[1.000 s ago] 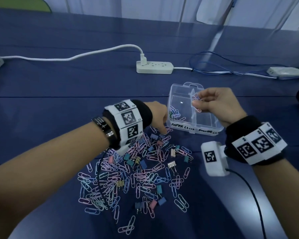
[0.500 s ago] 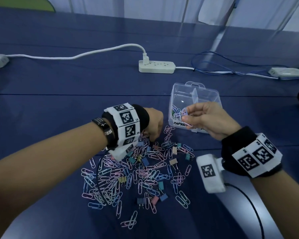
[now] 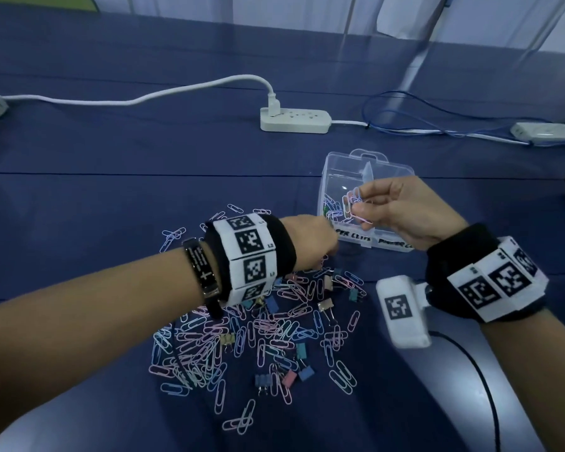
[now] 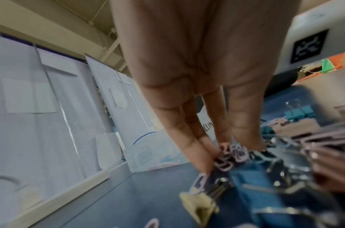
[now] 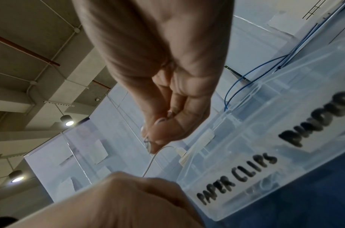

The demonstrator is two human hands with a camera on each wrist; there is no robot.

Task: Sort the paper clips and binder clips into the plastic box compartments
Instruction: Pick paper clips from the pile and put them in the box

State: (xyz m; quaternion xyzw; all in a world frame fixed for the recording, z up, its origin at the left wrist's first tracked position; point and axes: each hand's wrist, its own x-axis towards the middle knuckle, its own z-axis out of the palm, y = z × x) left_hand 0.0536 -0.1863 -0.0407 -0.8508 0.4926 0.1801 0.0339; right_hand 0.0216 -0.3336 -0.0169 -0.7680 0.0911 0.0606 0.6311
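A clear plastic box [image 3: 388, 164] stands open, its front lettered PAPER CLIPS and BINDER [image 5: 246, 169]. My right hand [image 3: 356, 208] pinches a bunch of pink and blue paper clips [image 3: 351, 203] just above the left compartment, where a few clips lie. My left hand [image 3: 320, 243] reaches down at the far edge of the loose pile [image 3: 274, 321], just in front of the box. In the left wrist view its thumb and fingertips [image 4: 246, 138] close on a few pink paper clips [image 4: 232, 152]. Pastel binder clips [image 3: 305, 375] lie mixed into the pile.
A white power strip [image 3: 296, 123] with its cord lies beyond the box, a blue cable [image 3: 405, 125] and a white adapter [image 3: 545, 132] to the right. The dark blue tablecloth [image 3: 111, 190] covers the whole table. The wrist camera's black cable [image 3: 483, 380] trails at the front right.
My right hand has carried its bunch of paper clips from over the box's divider leftward to the left compartment. My left hand has stayed at the pile's far edge.
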